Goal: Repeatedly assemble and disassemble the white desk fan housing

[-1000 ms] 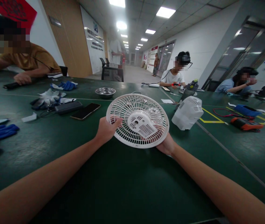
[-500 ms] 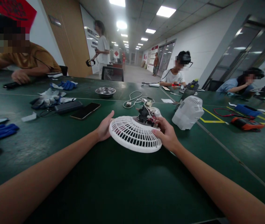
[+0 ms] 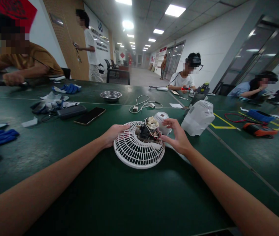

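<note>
Keep the round white plastic grille point(image 3: 135, 158) level between the hands, sparing the thin exposed wires point(image 3: 157, 133) by its black metal motor point(image 3: 144, 133). The left hand point(image 3: 113, 135) holds its rim at ten o'clock; the right hand point(image 3: 179, 138), fingers spread wide, curves beside the motor at three, contact unclear.

The scene is dimly lit overall. Light is given by ceiling panels point(image 3: 175, 10), the nearer ones blown out to white, and haze is spread around a rounded lamp point(image 3: 128, 25). A dull sheen is thrown on the green tabletop point(image 3: 129, 200) at left; its near part is sunk in shadow. Reflections are caught in glass doors point(image 3: 258, 49) at right. The white fan grille point(image 3: 131, 155) is slightly softened. Forearms point(image 3: 53, 180) are stretched toward the edges. Faces point(image 3: 17, 41) are pixelated.
</note>
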Motion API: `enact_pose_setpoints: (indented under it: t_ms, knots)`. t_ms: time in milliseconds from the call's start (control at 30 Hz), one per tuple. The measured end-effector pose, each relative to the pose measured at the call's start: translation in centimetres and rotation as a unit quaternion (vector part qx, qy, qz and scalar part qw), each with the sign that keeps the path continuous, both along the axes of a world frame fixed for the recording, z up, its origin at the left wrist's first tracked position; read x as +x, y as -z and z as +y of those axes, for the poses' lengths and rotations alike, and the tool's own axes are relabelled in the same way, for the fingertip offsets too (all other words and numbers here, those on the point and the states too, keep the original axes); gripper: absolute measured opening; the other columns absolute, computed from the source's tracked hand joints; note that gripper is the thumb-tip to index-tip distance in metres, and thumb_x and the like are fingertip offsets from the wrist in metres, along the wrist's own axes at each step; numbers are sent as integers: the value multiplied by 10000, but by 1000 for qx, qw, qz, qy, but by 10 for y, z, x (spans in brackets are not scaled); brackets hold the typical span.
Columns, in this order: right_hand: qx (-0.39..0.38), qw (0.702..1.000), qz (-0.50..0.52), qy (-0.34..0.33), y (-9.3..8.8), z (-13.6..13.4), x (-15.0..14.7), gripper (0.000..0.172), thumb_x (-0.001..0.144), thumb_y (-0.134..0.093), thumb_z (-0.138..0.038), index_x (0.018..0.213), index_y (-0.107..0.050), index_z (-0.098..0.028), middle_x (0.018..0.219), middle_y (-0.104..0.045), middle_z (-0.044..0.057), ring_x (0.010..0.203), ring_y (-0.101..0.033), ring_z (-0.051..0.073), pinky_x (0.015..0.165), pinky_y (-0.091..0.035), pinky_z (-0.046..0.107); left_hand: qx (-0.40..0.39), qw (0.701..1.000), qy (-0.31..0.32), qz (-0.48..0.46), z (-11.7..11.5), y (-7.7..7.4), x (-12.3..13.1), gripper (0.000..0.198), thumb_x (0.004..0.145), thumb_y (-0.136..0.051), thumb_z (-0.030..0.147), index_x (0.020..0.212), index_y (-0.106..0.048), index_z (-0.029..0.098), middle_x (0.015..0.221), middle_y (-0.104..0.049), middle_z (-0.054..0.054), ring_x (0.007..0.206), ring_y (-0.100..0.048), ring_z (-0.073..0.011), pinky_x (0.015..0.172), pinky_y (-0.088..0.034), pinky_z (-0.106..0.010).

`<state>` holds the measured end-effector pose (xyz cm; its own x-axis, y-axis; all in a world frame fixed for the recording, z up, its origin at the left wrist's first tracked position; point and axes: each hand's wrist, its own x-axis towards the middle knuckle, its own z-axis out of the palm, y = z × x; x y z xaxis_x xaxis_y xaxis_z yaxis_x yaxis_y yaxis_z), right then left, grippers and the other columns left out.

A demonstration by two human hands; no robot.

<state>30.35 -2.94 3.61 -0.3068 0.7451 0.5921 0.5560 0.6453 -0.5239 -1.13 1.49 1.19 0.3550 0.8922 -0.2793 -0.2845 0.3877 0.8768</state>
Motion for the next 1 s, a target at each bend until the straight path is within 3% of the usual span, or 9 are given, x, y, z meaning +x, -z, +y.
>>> enact_pose_setpoints:
  t_ms: [133,233,400,500,567,633,700,867,1000]
  knots:
    - [41,991,-14,126,10,19,18,682,780,-775,-404,1372,-491,-220,1320,-598,153,1201,-602,328,983,-521,514,5,1000,2,10,0,1,0,149,919,-667,176,984,-742,65,984,-778,-164,800,-753,-197,809,-614,-317]
    - [-7,988,-46,145,23,32,26,809,744,-785,-378,1455,-425,-243,1369,-583,148,1237,-587,342,988,-517,533,4,1000,2,18,1,0,-1,152,924,-659,175,985,-745,66,993,-777,-166,803,-754,-197,806,-613,-315]
    - [-109,978,-14,177,35,46,32,883,665,-822,-362,1444,-424,-239,1105,-697,85,997,-690,294,959,-532,517,8,1000,-3,19,2,2,-1,147,907,-682,177,982,-744,67,978,-777,-160,788,-752,-198,785,-615,-319]
    - [-172,961,104,190,31,48,32,867,611,-843,-394,1374,-461,-243,919,-712,33,863,-705,273,867,-571,481,13,1000,0,12,3,4,-1,140,901,-692,187,979,-743,82,987,-776,-156,815,-753,-202,801,-614,-324]
    - [-244,926,231,170,25,44,30,691,688,-765,-491,1277,-502,-244,824,-704,24,780,-706,262,779,-588,456,19,1000,2,12,3,4,-1,125,895,-702,196,963,-742,99,990,-775,-145,822,-751,-197,800,-613,-314]
    - [-321,881,334,99,18,37,26,507,804,-598,-602,1161,-534,-248,804,-708,45,749,-714,260,732,-591,445,27,1000,3,16,2,4,-1,107,889,-710,200,943,-740,112,976,-773,-133,805,-746,-188,779,-611,-302]
    - [-362,857,365,12,11,28,18,467,866,-459,-660,1076,-553,-254,851,-724,73,781,-725,266,743,-594,450,41,999,5,19,0,4,-1,107,885,-713,207,939,-737,117,962,-771,-128,792,-741,-186,761,-609,-299]
    - [-279,897,340,-47,5,11,-7,467,867,-551,-580,1226,-534,-283,1094,-719,66,940,-699,270,837,-587,465,151,983,-26,101,-2,-1,-1,344,821,-758,218,1160,-721,169,1179,-737,-136,1008,-720,-260,881,-580,-382]
    - [-217,927,298,-70,5,2,-17,656,803,-712,-487,1377,-443,-319,1151,-701,53,1002,-681,279,944,-550,515,346,897,-98,257,-11,-13,-1,383,796,-768,271,1173,-746,207,1413,-619,-111,1381,-494,-318,1162,-364,-436]
